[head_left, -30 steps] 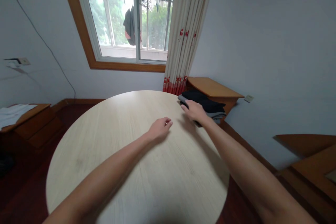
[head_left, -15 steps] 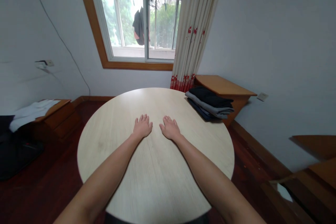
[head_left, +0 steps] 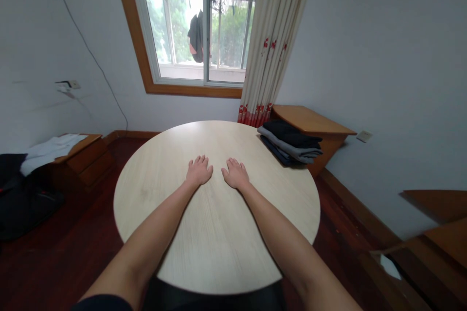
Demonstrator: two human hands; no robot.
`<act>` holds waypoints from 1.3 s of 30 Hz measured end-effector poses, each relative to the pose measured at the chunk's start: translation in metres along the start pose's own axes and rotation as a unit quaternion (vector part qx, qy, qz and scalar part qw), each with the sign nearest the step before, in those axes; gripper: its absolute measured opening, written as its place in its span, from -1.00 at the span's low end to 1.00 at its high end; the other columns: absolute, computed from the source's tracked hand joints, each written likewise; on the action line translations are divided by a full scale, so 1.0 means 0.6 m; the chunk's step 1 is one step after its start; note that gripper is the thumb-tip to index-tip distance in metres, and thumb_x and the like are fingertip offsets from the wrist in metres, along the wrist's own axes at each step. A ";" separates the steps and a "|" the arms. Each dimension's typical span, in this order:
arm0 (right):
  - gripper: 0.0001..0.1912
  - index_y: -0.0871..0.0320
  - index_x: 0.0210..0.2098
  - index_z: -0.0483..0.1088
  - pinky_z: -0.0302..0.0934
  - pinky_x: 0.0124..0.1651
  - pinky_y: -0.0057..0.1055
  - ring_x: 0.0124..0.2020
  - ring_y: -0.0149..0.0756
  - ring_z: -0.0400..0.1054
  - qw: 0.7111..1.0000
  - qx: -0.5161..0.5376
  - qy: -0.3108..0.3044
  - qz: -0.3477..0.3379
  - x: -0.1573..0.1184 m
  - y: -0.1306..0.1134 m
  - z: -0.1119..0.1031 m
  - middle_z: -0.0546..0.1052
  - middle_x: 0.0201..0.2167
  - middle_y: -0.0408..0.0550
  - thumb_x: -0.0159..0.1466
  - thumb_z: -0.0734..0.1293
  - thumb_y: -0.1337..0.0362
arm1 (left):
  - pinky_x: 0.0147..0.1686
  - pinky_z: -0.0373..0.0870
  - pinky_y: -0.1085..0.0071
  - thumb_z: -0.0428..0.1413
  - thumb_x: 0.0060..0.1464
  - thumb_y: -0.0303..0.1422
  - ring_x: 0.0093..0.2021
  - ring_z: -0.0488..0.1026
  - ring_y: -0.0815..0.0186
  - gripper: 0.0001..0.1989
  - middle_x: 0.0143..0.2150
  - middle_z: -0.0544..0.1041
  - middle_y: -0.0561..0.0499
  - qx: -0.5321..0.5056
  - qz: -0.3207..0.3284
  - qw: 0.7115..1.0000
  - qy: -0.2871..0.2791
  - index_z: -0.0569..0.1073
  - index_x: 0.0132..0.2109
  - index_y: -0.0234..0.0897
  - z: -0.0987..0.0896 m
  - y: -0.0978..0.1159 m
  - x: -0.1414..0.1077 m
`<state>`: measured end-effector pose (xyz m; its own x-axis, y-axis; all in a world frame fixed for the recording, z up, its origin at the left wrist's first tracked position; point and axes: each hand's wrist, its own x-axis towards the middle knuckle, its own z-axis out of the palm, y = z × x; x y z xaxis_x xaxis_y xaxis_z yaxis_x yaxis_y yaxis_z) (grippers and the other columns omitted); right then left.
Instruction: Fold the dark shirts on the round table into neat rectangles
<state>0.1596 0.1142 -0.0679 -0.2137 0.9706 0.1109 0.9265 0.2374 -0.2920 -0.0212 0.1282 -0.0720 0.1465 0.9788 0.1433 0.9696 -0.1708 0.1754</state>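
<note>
Garments [head_left: 290, 143] of black, grey and dark-blue fabric lie folded in a stack at the far right edge of the round, pale wood-grain worktop [head_left: 215, 243]. Nearer its middle, the left hand [head_left: 199, 172] and right hand [head_left: 236, 174] rest palm-down, fingers outstretched, near each other.

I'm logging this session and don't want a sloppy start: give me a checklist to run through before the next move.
1. Left hand palm down on the round table: ok.
2. Right hand palm down too, apart from the left: ok.
3. Folded dark and grey clothes stacked at the table's far right: ok.
4. Right hand in contact with the stack: not ok, there is a gap between them.
5. Stack's underside fully supported by the tabletop: cannot tell, its far side is hidden.
</note>
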 end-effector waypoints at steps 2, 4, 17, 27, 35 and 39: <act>-0.38 0.31 0.40 0.11 -0.29 0.45 -0.06 0.47 -0.09 -0.11 1.000 -0.005 0.007 0.004 -0.004 -0.004 -0.006 0.07 0.46 0.21 0.46 0.07 0.10 | 0.37 -0.07 -0.09 -0.16 0.34 -0.20 0.46 0.03 0.02 -0.43 0.46 0.14 -0.26 -0.006 -0.001 1.000 0.007 0.24 0.39 -0.33 -0.006 0.005 -0.006; -0.42 0.33 0.35 0.20 -0.23 0.43 -0.07 0.45 -0.08 -0.04 1.000 -0.009 0.022 0.005 -0.012 -0.008 -0.012 0.13 0.43 0.24 0.45 0.09 0.13 | 0.37 -0.07 -0.06 -0.15 0.35 -0.21 0.46 0.04 0.04 -0.46 0.45 0.18 -0.26 -0.011 -0.001 1.000 0.017 0.27 0.37 -0.32 -0.012 0.012 -0.016; -0.52 0.24 -0.17 0.60 0.26 -0.32 -0.33 -0.48 -0.25 0.38 0.952 0.246 0.052 -0.176 -0.082 -0.043 -0.002 0.56 -0.51 -0.05 0.24 0.20 0.03 | 0.05 0.44 0.22 0.11 0.20 0.05 -0.01 0.57 0.16 -0.51 -0.12 0.66 -0.20 -0.510 0.074 0.847 -0.130 0.61 -0.16 -0.32 -0.080 -0.104 -0.357; -0.51 0.19 -0.26 0.61 0.25 -0.40 -0.30 -0.51 -0.22 0.36 0.950 0.261 0.011 -0.173 -0.066 -0.029 0.012 0.54 -0.54 -0.03 0.17 0.28 -0.09 | -0.46 0.36 0.43 0.09 0.03 0.17 -0.45 0.44 0.29 -0.44 -0.48 0.51 -0.02 -0.255 -0.421 0.867 -0.076 0.52 -0.35 -0.30 -0.073 -0.477 -0.619; -0.49 0.16 -0.24 0.61 0.32 -0.32 -0.21 -0.45 -0.15 0.45 0.952 0.264 -0.024 -0.151 -0.061 -0.016 0.016 0.59 -0.46 0.01 0.15 0.29 -0.14 | -0.23 0.48 0.22 0.14 -0.04 0.02 -0.18 0.59 -0.02 -0.56 -0.28 0.62 -0.25 -0.112 -0.553 0.806 -0.178 0.52 -0.33 -0.32 0.003 -0.547 -0.816; -0.51 0.14 -0.26 0.60 0.35 -0.31 -0.20 -0.43 -0.13 0.47 0.954 0.261 -0.024 -0.149 -0.061 -0.014 0.018 0.61 -0.43 0.03 0.15 0.31 -0.13 | 0.07 0.39 0.12 0.14 -0.07 0.07 0.18 0.44 -0.15 -0.36 0.08 0.56 -0.34 -0.066 -0.572 0.798 -0.176 0.51 0.01 -0.35 0.043 -0.555 -0.856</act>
<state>0.1562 0.0773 -0.0800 -0.4690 0.8545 0.2232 0.5449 0.4788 -0.6883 -0.4142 -0.3146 -0.2289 -0.7524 0.4691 -0.4625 0.4820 0.8706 0.0989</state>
